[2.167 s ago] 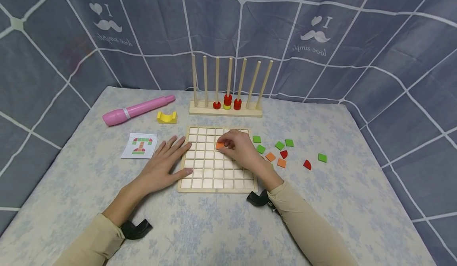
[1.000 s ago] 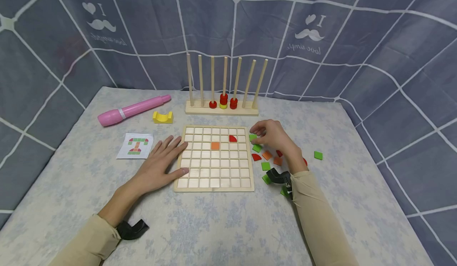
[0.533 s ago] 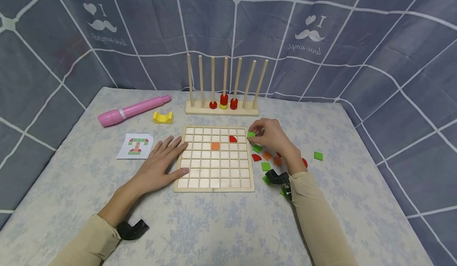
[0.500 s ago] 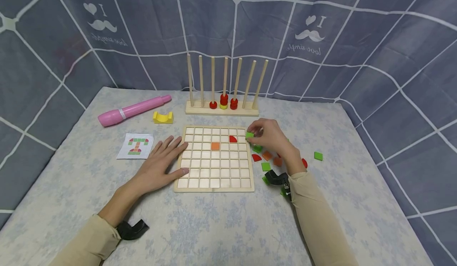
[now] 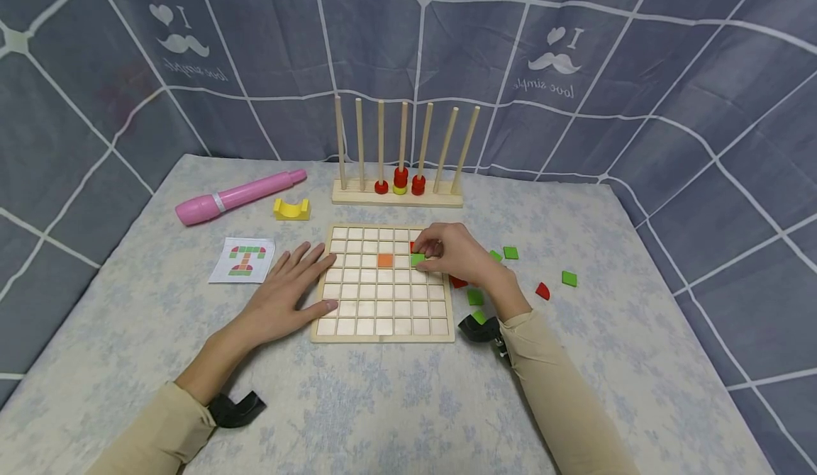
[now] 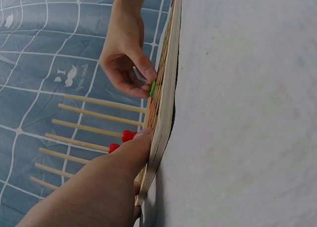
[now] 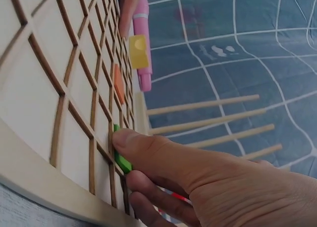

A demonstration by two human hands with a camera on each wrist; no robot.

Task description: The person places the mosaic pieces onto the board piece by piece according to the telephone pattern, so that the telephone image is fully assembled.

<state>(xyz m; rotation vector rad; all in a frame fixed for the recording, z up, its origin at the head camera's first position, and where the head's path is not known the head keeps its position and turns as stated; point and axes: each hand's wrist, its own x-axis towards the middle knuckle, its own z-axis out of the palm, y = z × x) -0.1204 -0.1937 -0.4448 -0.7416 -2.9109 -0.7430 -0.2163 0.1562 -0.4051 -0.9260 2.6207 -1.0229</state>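
A wooden grid board (image 5: pixel 383 339) lies in the middle of the table. My right hand (image 5: pixel 461 254) pinches a green square tile (image 5: pixel 418 260) between thumb and fingers over a cell on the board's right side. In the right wrist view this green tile (image 7: pixel 122 160) sits tilted at the cell's ridges. Just behind it a red quarter-round tile (image 5: pixel 413 247) shows partly, covered by the fingers. An orange square tile (image 5: pixel 386 260) lies in a cell further left. My left hand (image 5: pixel 281 296) rests with spread fingers on the board's left edge, its thumb on the frame.
Several loose tiles lie right of the board, among them a green tile (image 5: pixel 569 278) and a red quarter-round (image 5: pixel 542 291); my right hand hides some. A pattern card (image 5: pixel 220 269), pink microphone-like tube (image 5: pixel 249 192), yellow arched block (image 5: pixel 292 210) and peg rack (image 5: pixel 357 198) with beads stand around.
The orange and red tiles were set in the board earlier. My right hand then picked up a green tile beside the board and carried it left onto the grid. The left hand stays put.
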